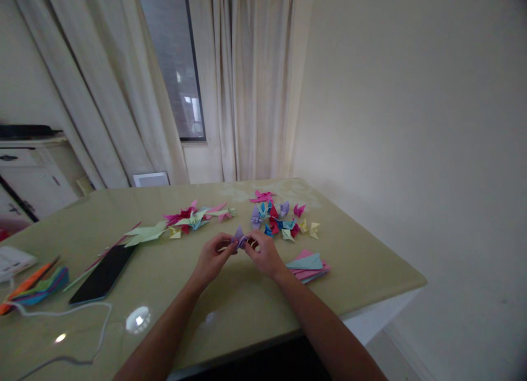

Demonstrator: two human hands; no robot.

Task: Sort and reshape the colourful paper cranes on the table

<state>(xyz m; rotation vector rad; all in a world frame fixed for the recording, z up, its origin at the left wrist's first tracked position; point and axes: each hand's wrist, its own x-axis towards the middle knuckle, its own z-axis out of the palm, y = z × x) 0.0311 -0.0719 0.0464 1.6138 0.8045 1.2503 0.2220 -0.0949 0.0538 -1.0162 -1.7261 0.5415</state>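
Observation:
A small purple folded-paper figure (pixel 239 235) is pinched between the fingertips of both my hands, just above the table. My left hand (pixel 214 256) grips its left side, with thumb and forefinger closed. On the other side, my right hand (pixel 263 253) is closed on it the same way. Part of the paper is hidden behind the fingers. Beyond my hands lies a cluster of small folded-paper figures (pixel 274 219) in blue, red, purple and yellow. A stack of pink and light blue folded paper (pixel 308 265) rests beside my right forearm.
A second pile of folded-paper pieces (pixel 197 218) lies at the back left, near a pale green paper piece (pixel 146 234). Further left are a black phone (pixel 104 274), orange-handled scissors (pixel 28 282) and a white cable (pixel 66 312). A wall borders the right side of the table (pixel 366 260).

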